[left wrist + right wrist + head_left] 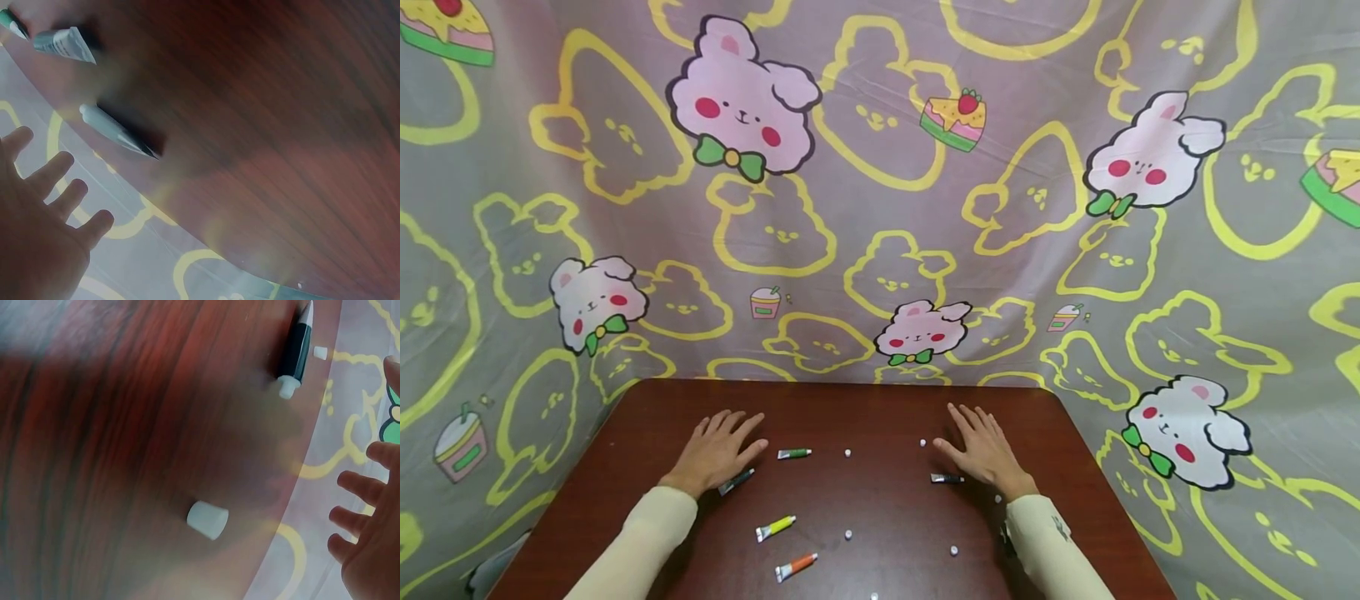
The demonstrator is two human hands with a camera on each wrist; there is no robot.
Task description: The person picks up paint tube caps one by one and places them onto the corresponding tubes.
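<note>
My left hand (715, 452) is over the left of the table, fingers spread and holding nothing. Just below its palm in the head view lies a dark paint tube (737, 482), and right of its thumb a green tube (794, 454). Nearer me are a yellow tube (776, 528) and an orange tube (796, 567). On the other side, my right hand (985, 452) also has its fingers apart and grips nothing. A black tube (947, 479) lies beside it, nozzle uncapped in the right wrist view. One small white cap (922, 442) sits left of that thumb.
More white caps are scattered about: one cap (847, 453) near the green tube, a cap (848, 534) mid-table, another cap (207, 519) close in the right wrist view. The brown wooden table (880, 408) meets a bunny-print curtain (865, 208) at its back and sides.
</note>
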